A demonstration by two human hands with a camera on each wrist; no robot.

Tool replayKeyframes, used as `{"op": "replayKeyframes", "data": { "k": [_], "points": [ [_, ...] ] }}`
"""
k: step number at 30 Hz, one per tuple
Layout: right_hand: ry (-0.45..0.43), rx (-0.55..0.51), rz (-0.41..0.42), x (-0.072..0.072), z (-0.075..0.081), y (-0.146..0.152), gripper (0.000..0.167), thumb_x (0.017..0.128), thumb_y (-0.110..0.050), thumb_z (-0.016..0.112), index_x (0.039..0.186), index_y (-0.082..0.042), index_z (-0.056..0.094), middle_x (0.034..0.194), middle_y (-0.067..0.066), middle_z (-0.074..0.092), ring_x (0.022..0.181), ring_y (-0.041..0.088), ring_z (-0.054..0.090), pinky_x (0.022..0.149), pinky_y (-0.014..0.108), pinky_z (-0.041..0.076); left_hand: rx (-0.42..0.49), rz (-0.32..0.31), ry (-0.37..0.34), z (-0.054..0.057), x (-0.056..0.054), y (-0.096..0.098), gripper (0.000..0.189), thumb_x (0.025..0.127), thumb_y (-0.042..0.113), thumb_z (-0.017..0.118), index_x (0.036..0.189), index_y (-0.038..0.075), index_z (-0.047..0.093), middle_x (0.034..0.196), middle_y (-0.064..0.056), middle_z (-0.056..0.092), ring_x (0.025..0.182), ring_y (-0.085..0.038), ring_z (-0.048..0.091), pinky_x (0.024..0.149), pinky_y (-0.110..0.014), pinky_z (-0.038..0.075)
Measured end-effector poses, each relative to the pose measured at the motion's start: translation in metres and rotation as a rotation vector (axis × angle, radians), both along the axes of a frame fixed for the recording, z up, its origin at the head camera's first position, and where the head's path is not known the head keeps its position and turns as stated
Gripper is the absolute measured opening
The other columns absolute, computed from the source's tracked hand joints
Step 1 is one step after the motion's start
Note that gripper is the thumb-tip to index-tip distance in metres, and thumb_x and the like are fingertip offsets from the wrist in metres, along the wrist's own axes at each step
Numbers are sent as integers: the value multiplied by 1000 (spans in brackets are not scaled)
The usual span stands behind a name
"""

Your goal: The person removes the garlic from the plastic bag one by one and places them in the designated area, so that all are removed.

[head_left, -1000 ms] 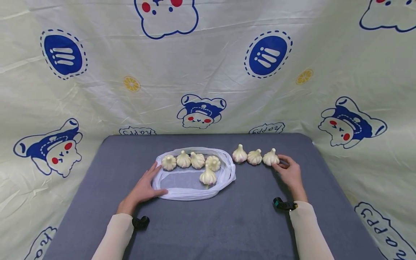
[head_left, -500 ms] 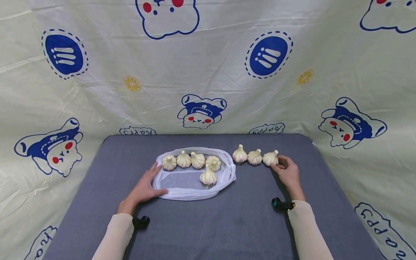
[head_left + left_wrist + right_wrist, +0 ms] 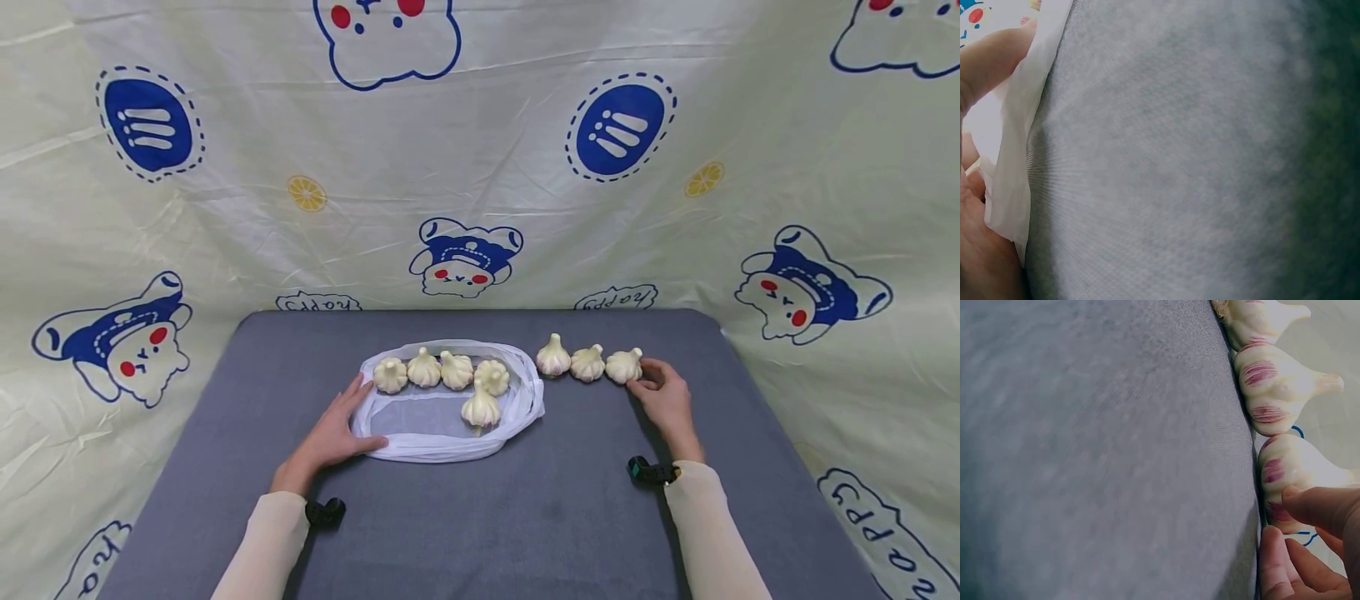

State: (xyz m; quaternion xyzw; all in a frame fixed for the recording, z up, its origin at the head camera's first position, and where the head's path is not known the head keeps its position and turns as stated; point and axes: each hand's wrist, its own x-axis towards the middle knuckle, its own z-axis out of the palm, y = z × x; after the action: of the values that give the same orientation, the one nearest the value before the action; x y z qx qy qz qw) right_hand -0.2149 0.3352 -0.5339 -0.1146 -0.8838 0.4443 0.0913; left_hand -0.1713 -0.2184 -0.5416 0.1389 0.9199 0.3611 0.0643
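A white plastic bag (image 3: 442,450) lies on the table with its mouth spread wide. Several garlic bulbs (image 3: 457,370) sit inside, most of them in a row at the back, one in front at the right. My left hand (image 3: 337,429) holds the bag's left end, its thumb over the front rim and its fingers along the side. To the right of the bag stand three more bulbs in a row. My right hand (image 3: 666,404) has thumb and fingertips on the rightmost garlic bulb (image 3: 624,366); the right wrist view shows its purple-streaked skin (image 3: 1274,470) beside the thumb.
A grey cloth covers the table (image 3: 495,533). Behind it hangs a pale printed curtain (image 3: 480,167), which also falls along both sides. The middle garlic bulb (image 3: 587,363) and the left one (image 3: 553,356) stand close to the held one.
The rightmost bulb has tipped slightly, its stem leaning further right, and my right hand has shifted a little to the left. My left hand and the bag keep their place.
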Motion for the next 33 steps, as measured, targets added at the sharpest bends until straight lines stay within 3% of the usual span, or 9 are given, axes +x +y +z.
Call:
{"op": "replayKeyframes", "data": {
  "k": [3, 10, 12, 15, 17, 20, 26, 33],
  "points": [
    [-6, 20, 5, 2, 1, 1, 56, 96, -9, 70, 146, 3, 49, 144, 29, 57, 116, 41, 67, 68, 3, 40, -5, -1, 0, 0, 0, -1, 104, 80, 43, 84, 161, 3, 31, 171, -23, 15, 155, -51, 16, 124, -67, 14],
    [9, 74, 47, 11, 6, 2, 59, 97, -16, 71, 148, 1, 47, 146, 29, 55, 117, 43, 67, 70, 7, 43, 0, -4, 1, 0, 1, -1, 105, 80, 43, 84, 161, 2, 31, 171, -24, 15, 155, -51, 17, 124, -66, 13],
    [14, 90, 63, 15, 9, 0, 60, 98, -21, 70, 149, 0, 46, 146, 29, 55, 117, 43, 67, 75, 16, 49, 5, -5, 3, 0, 0, -1, 105, 80, 42, 84, 160, 1, 31, 171, -24, 15, 155, -51, 17, 124, -66, 12],
    [12, 119, 104, 24, 16, -2, 64, 100, -29, 68, 152, -1, 42, 148, 30, 52, 120, 45, 64, 84, 38, 56, 3, -10, 7, 0, 0, -1, 105, 80, 42, 84, 160, 1, 31, 171, -25, 15, 155, -50, 17, 124, -66, 12],
    [6, 125, 137, 30, 21, -5, 68, 101, -33, 66, 154, -1, 39, 150, 31, 49, 123, 47, 61, 89, 52, 55, 1, -13, 9, 0, -1, -1, 105, 80, 42, 83, 161, 1, 30, 170, -25, 14, 155, -51, 17, 124, -66, 12],
    [-6, 122, 190, 39, 29, -10, 73, 101, -37, 66, 157, -2, 34, 153, 33, 45, 127, 49, 57, 94, 62, 52, -5, -12, 5, 0, -2, -1, 105, 80, 43, 83, 161, 2, 30, 171, -25, 14, 155, -52, 16, 124, -67, 13],
    [-21, 76, 281, 48, 43, -27, 77, 101, -35, 66, 159, -1, 29, 156, 31, 41, 132, 49, 54, 101, 63, 49, -16, -10, -4, 1, -2, -2, 104, 81, 44, 83, 161, 5, 31, 172, -23, 12, 155, -53, 14, 123, -68, 12],
    [-18, 21, 373, 51, 53, -64, 71, 100, -30, 69, 157, -4, 37, 151, 27, 48, 129, 45, 59, 104, 60, 50, -10, -19, -6, 2, -1, -1, 102, 81, 45, 83, 161, 7, 33, 172, -23, 11, 155, -52, 13, 123, -68, 11]
  ]
}}
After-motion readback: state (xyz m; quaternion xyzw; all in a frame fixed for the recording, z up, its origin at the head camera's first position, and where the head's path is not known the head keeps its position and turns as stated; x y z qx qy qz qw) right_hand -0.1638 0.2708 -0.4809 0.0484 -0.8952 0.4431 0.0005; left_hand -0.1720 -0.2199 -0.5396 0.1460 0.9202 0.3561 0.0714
